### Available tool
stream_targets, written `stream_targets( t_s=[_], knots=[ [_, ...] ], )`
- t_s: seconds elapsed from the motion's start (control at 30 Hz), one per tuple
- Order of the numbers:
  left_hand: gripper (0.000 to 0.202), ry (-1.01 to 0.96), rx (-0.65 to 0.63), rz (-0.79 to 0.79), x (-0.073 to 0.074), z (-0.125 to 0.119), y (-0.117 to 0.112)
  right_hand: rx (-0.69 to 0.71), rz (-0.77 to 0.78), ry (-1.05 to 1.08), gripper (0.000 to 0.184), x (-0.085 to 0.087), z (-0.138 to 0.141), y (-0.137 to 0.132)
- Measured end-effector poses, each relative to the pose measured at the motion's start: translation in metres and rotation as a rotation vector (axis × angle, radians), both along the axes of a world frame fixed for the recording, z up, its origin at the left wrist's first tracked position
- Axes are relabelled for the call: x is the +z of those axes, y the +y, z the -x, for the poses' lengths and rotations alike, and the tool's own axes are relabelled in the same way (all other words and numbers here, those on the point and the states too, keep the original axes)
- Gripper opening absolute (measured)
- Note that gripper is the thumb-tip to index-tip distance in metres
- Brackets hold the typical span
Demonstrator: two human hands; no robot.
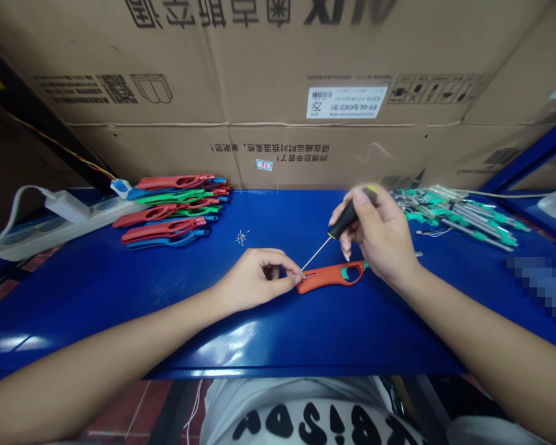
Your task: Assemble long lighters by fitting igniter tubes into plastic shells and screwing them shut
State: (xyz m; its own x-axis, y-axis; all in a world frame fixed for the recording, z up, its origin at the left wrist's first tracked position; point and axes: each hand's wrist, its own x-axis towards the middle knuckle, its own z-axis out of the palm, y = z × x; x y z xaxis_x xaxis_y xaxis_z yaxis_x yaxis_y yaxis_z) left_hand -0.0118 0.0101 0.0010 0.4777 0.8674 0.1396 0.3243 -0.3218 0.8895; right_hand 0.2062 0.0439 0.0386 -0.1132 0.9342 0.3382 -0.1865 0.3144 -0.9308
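Observation:
An orange lighter casing [322, 279] with a turquoise trigger lies flat on the blue table. My left hand [259, 278] has thumb and forefinger pinched together at the casing's left end; whatever is between the fingertips is too small to make out. Wrapped round the black and yellow handle of a screwdriver [344, 221], my right hand [382, 232] holds it at a slant. The thin shaft points down and left, its tip meeting the left fingertips at the casing's end. A little pile of small screws [241, 237] lies beyond my left hand.
At the back left are stacked red, green and blue lighter casings [167, 213] beside a white power strip [65, 225] with a plugged-in charger. A heap of turquoise and metal lighter parts [463, 216] lies back right. A cardboard sheet [167, 142] stands behind the table.

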Motion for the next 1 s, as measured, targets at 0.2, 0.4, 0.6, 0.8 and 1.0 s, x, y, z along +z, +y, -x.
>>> stream_targets(
  t_s=[0.2,0.4,0.6,0.8,1.0],
  knots=[
    [0.011,0.002,-0.024,0.012,-0.001,0.000,0.001,0.003,-0.007,-0.019,0.029,-0.002,-0.001,0.002],
    [0.016,-0.017,0.019,0.044,0.003,-0.003,-0.001,0.047,-0.021,-0.044,0.026,-0.002,-0.002,0.001],
    [0.014,-0.019,0.009,0.034,0.002,-0.003,-0.001,0.191,-0.077,-0.145,0.036,0.003,-0.008,-0.002],
    [0.014,0.006,-0.026,0.000,-0.003,-0.002,-0.001,0.176,-0.272,-0.353,0.058,0.006,-0.009,-0.009],
    [0.013,0.021,-0.078,-0.058,-0.004,-0.003,-0.002,0.083,-0.411,-0.452,0.053,0.003,-0.005,-0.017]
  ],
)
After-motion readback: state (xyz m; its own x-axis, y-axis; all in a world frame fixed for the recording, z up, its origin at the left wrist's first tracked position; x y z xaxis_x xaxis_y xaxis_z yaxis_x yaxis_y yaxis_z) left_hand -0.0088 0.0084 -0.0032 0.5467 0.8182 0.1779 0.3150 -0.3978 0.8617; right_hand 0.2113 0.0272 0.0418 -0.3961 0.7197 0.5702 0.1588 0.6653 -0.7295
